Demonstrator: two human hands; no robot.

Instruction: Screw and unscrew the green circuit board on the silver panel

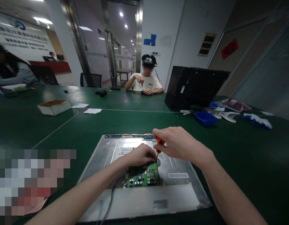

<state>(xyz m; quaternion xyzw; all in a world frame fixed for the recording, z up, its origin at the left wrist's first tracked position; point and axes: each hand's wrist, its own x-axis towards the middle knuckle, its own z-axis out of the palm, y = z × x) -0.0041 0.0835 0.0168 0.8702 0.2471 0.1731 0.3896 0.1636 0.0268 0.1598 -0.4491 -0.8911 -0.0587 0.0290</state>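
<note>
A flat metal panel [182, 190] lies on the green table in front of me. Mounted on it is a green circuit board [144, 176], partly covered by my left hand [142, 154]. The fingers of that hand are bent together at the board's upper edge; what they hold, if anything, is hidden. My right hand [174, 142] grips a red screwdriver [160, 143], its shaft pointing down to the board's upper right corner, close to the left fingertips. A blue strip board [128, 136] runs along the panel's far edge. A grey cable [111, 200] crosses the panel's near part.
A black monitor housing [193, 87] stands at the back right, near a blue tray [206, 118] and gloves [257, 120]. An open box [54, 107] and papers [93, 111] lie at the left. Across the table sits a person [148, 81]; another is at far left.
</note>
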